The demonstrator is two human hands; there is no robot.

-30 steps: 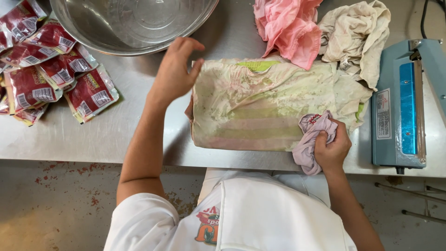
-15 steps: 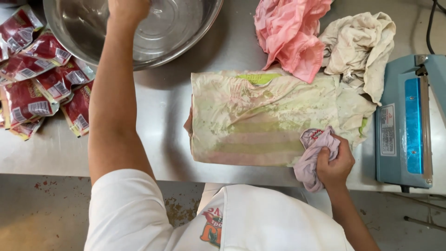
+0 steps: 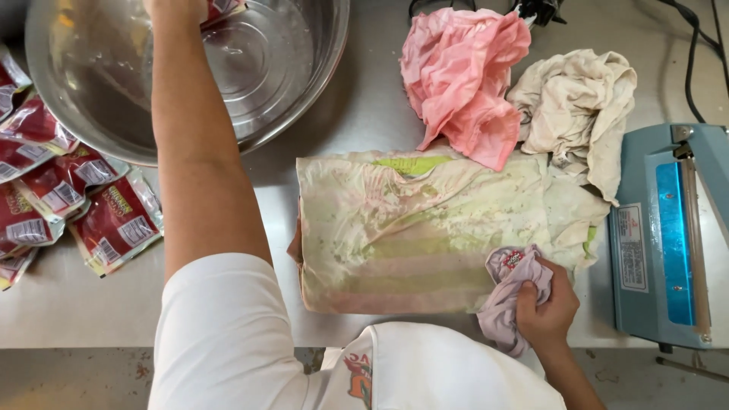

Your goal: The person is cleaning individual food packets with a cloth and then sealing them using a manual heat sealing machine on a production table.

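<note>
Overhead view of a stainless-steel worktable [image 3: 99, 311]. The left hand [image 3: 176, 7] is extended over the far rim of a large steel bowl [image 3: 266, 61], where it is cut off by the top edge of the view; a sealed red sachet [image 3: 225, 7] is seen just beside it, but whether the fingers are spread or closed on the sachet cannot be told. The right hand [image 3: 548, 305] rests at the near right corner of a stained, flattened cloth [image 3: 410, 235] spread on the table, its fingers curled tight around a bunched lilac rag [image 3: 510, 292], which hangs partly over the table's front edge. A loose heap of further red sachets [image 3: 61, 197] lies to the left, partly under the bowl's rim. A crumpled pink cloth [image 3: 463, 76] and a crumpled cream cloth [image 3: 581, 106] are set behind the flattened one, the pink touching its far edge. A blue heat sealer [image 3: 668, 235] stands at the right, just beside the cream cloth. Risks, as judged: the bowl's interior appears wet, so a sachet lifted from it may slip from the fingers or drip onto the table; the outstretched forearm passes low over the rim and could tip the bowl; damp cloth lying against the sealer could carry moisture to it.
</note>
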